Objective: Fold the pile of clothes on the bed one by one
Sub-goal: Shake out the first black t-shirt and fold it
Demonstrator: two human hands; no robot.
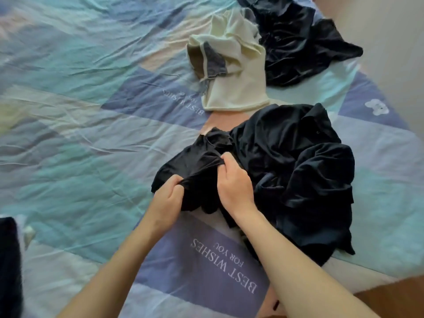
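A crumpled black garment (286,161) lies on the bed's right side. My left hand (166,199) grips its near-left edge, fingers curled into the fabric. Slightly higher and a little to the right, my right hand (234,182) pinches a bunched fold of the same cloth. Behind it lies a cream garment (238,72) with a brown and grey inner part, loosely folded. A second dark heap of clothes (296,40) sits at the far right, beyond the cream piece.
The bed is covered by a patchwork sheet (80,111) in teal, blue and pink with printed lettering. A dark folded item (9,260) shows at the left edge. The bed's right edge and a wooden floor (394,297) lie at the lower right.
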